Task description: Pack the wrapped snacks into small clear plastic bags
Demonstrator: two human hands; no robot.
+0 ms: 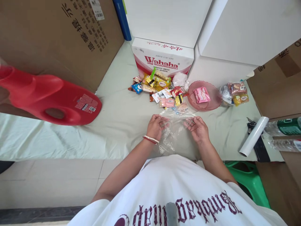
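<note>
A clear plastic bag [168,139] hangs between my two hands at the front of the table. My left hand [158,126], with bracelets at the wrist, pinches one side of the bag's upper edge. On the other side my right hand [196,128] grips that same edge, so it is stretched between them. Just beyond the bag lies a pile of wrapped snacks [166,102] in several colours. A pink glass bowl [215,102] stands to the right of the pile, with a pink snack packet [201,94] in it.
A big red detergent jug [68,94] lies on the left. Behind the snacks stands a Wahaha water carton [162,58]. To the right are bagged snacks [238,92], a white roll [254,136], a dark phone-like object [261,150] and plastic bottles [289,127]. A green stool [252,182] is below.
</note>
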